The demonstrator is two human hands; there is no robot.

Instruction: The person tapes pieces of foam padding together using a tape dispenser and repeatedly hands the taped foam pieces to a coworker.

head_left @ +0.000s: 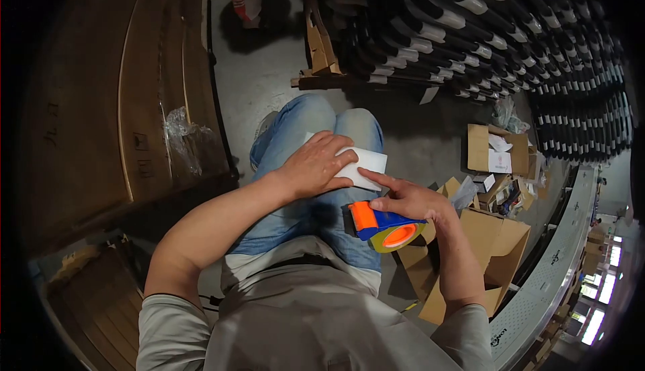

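My left hand (pixel 316 165) lies over a small white box (pixel 371 163) that rests on my thighs, its fingers curled across the top and gripping it. Whether it is a box or a thick pad is hard to tell. In my right hand (pixel 411 198) is a tape dispenser (pixel 384 221) with an orange front, a blue body and a roll of tape around an orange hub. The index finger of that hand stretches out and touches the white box near its right edge. The dispenser hangs just beyond my right knee side, apart from the box.
Large cardboard cartons (pixel 80 102) stand along the left. Stacked dark parts with pale wrapped ends (pixel 463 28) fill the upper right. Open cardboard boxes (pixel 504 240) and scraps lie on the floor at right, beside a long metal rail (pixel 551 263).
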